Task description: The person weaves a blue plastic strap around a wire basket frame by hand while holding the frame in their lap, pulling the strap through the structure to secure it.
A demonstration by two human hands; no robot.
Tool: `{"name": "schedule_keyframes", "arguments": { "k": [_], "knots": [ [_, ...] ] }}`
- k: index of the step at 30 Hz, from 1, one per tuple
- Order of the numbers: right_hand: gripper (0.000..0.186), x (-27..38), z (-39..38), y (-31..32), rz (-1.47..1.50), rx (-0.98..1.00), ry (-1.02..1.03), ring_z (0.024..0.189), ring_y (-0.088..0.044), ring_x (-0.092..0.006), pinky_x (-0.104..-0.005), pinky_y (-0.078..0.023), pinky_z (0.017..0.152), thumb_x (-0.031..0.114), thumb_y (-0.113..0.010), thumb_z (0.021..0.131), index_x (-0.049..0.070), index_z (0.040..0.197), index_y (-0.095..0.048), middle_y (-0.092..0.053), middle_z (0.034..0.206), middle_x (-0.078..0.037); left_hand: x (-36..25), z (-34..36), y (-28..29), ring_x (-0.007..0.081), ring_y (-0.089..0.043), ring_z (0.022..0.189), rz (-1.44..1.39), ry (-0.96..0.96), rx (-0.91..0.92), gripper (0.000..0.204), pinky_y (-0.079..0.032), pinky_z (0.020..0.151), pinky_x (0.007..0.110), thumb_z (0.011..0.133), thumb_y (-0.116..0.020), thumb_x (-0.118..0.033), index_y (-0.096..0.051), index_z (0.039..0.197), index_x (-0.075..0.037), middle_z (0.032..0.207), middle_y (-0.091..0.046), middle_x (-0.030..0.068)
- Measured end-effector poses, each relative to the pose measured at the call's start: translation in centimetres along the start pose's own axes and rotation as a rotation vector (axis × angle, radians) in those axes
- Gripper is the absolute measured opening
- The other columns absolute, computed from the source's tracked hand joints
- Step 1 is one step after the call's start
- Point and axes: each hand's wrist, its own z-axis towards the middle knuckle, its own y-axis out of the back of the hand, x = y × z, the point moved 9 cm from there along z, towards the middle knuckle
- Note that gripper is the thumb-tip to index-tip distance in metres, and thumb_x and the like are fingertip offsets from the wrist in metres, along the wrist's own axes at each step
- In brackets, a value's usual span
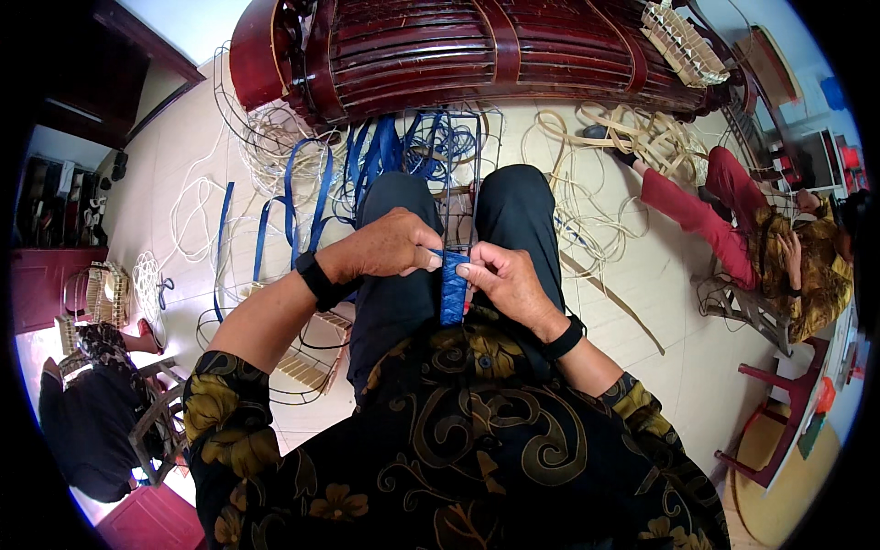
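Between my knees a narrow wire frame (pixel 476 147) stands, with a section wrapped in woven blue strip (pixel 453 298) at its near end. My left hand (pixel 401 243) is closed at the top left of this blue section, thumb and finger pinched on the strip. My right hand (pixel 498 280) grips the section's right side, its thumb lying on the blue weave and its other fingers curled, partly hidden. Beyond my knees, loose blue strips (pixel 385 142) lie in loops and a tangle on the floor around the far part of the frame.
A dark red slatted bench (pixel 412 64) spans the top. Pale coils (pixel 587 229) and bundles (pixel 642 128) lie on the floor (pixel 642 394). A co-worker (pixel 779 266) sits at right, another person (pixel 82 412) at lower left. A shoe rack (pixel 64 202) stands at left.
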Motion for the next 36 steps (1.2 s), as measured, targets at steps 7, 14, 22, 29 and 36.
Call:
{"name": "schedule_keyframes", "arguments": {
  "k": [7, 14, 22, 29, 36],
  "knots": [
    [0.028, -0.2, 0.0, 0.1, 0.077, 0.024, -0.074, 0.065, -0.048, -0.0031, -0.0225, -0.043, 0.058, 0.014, -0.069, 0.093, 0.004, 0.074, -0.05, -0.053, 0.067, 0.004, -1.2, -0.6, 0.5, 0.0158, -0.053, 0.045, 0.024, 0.058, -0.012, 0.031, -0.041, 0.048, 0.031, 0.088, -0.06, -0.019, -0.06, 0.063, -0.001, 0.05, -0.054, 0.003],
    [0.03, -0.2, 0.3, 0.6, -0.033, 0.025, -0.06, 0.066, -0.045, -0.0027, -0.0221, -0.041, 0.058, 0.014, -0.069, 0.093, 0.005, 0.073, -0.049, -0.05, 0.067, 0.004, -1.2, -4.3, 2.7, 0.0221, -0.063, 0.053, 0.186, 0.222, -0.075, 0.019, -0.048, 0.055, 0.034, 0.086, -0.058, -0.011, -0.065, 0.073, 0.0, 0.056, -0.06, 0.0089],
    [0.034, -0.9, 0.6, 0.1, 0.26, -0.051, -0.082, 0.063, -0.047, -0.0029, -0.0237, -0.043, 0.057, 0.024, -0.062, 0.097, 0.003, 0.071, -0.054, -0.05, 0.066, 0.006, -2.5, -10.4, 3.2, 0.021, -0.062, 0.057, 0.21, 0.287, -0.228, 0.014, -0.048, 0.056, 0.031, 0.092, -0.059, -0.008, -0.066, 0.09, 0.004, 0.067, -0.065, 0.0105],
    [0.028, -1.7, 0.4, -0.1, 0.286, -0.043, -0.135, 0.062, -0.05, -0.0026, -0.0222, -0.045, 0.055, 0.022, -0.063, 0.096, 0.004, 0.076, -0.061, -0.054, 0.068, 0.006, -5.7, -7.6, 0.5, 0.0376, -0.064, 0.09, 0.462, 0.048, -0.49, 0.034, -0.05, 0.076, 0.041, 0.089, -0.066, -0.023, -0.062, 0.113, 0.001, 0.098, -0.066, 0.0195],
    [0.021, -2.2, -0.6, 0.0, 0.313, -0.066, -0.197, 0.059, -0.053, -0.0023, -0.0194, -0.044, 0.052, 0.021, -0.064, 0.095, 0.005, 0.082, -0.066, -0.057, 0.069, 0.005, -0.2, -1.0, -1.6, 0.0138, -0.061, 0.066, -0.002, 0.19, -0.633, 0.021, -0.047, 0.061, 0.03, 0.088, -0.065, -0.019, -0.064, 0.086, 0.002, 0.07, -0.063, 0.0121]
  ]
}}
